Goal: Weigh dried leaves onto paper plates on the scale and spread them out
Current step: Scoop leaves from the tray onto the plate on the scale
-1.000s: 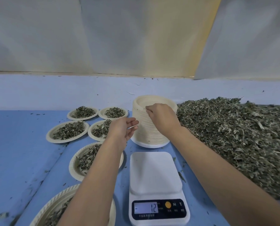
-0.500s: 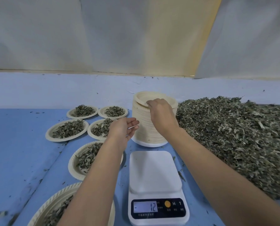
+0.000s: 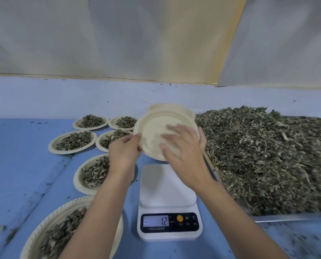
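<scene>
Now: one empty paper plate [image 3: 156, 128] in the air at centre frame, tilted, face toward the camera. Its lower edge hangs just above the far edge of the scale [image 3: 167, 187].

Left hand [image 3: 125, 152] pinches the plate's left rim, thumb on the front, fingers curled behind. Right hand [image 3: 184, 148] lies across the plate's face with fingers spread. It is motion-blurred, so I cannot tell whether it grips or only steadies.

Key relation: the scale platform sits directly below and nearer the camera than the plate, between the two forearms. Plate is round, so no long axis to align, only the tilt to level out. My reading is that the coming move is a short drop toward the camera, flattening the plate onto the platform. Left hand has the sure hold and looks the likelier guide.

Display reads minus 12 with the platform bare.

Stack of plates [image 3: 176, 107] shows just behind the held one. Dried leaves [image 3: 259, 156] are heaped at right of frame, nearer the right hand. Filled plates [image 3: 72, 141] stand at left on the blue tabletop [image 3: 15, 165].
</scene>
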The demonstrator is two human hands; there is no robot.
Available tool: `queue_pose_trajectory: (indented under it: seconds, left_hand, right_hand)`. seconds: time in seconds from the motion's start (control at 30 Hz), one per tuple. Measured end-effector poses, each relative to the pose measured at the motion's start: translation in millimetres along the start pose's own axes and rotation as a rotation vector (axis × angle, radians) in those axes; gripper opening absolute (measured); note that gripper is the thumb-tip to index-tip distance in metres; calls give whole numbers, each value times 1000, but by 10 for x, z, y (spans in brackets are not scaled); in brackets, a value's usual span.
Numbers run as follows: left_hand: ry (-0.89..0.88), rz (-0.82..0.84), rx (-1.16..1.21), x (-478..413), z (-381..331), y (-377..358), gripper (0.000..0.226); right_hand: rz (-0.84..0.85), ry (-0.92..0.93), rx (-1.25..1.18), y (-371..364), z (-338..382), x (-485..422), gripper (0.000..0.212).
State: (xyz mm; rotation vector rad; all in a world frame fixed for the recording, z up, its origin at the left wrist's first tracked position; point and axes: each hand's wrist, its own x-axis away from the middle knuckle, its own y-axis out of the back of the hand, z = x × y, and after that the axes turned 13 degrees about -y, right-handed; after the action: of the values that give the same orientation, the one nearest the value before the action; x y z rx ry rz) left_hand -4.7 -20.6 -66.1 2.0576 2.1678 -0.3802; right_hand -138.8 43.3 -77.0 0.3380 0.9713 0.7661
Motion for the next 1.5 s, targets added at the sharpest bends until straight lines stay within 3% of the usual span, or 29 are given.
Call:
queue_pose_trajectory:
  seconds: [0.1,0.2,0.3,0.47,0.8,1.1,1.23,1.3,1.37,1.43,1.5]
  left_hand:
    - [21,52,-7,233,112,111,11]
    - [56,82,-4,340,238,176,33]
    - [50,96,-71,412,324,220,17]
    - [74,-16,-148,421,487,266,40]
    - [19,2,-295,426,487,282,32]
    - [-373,20,-506,545,315,126,24]
    - [-449,154,-455,628,245,-194,25]
    - [-455,218,-414,673,232,-365,23]
    - [-451,278,-383,714,212,-507,23]
    - [-431,323,-334,726,197,-611,25]
    - [-402,344,-279,710,198,-667,29]
  right_hand:
    - [4,-429,-281,107,-95,42,39]
    - [120,-689,-730,112,-216,99,30]
    - [171,-808,-682,26,-331,173,37]
    - [252,-861,-594,-92,-461,269,24]
    - [205,-845,-479,-130,-527,353,26]
    - [-20,-710,-449,87,-685,270,27]
    - [-104,-753,-60,376,-869,128,26]
    - [30,-822,260,553,-1006,79,23]
    - [315,-885,512,654,-1190,68,25]
    - [537,-947,544,658,-1354,94,31]
    - [606,-959,442,592,-1432,91,31]
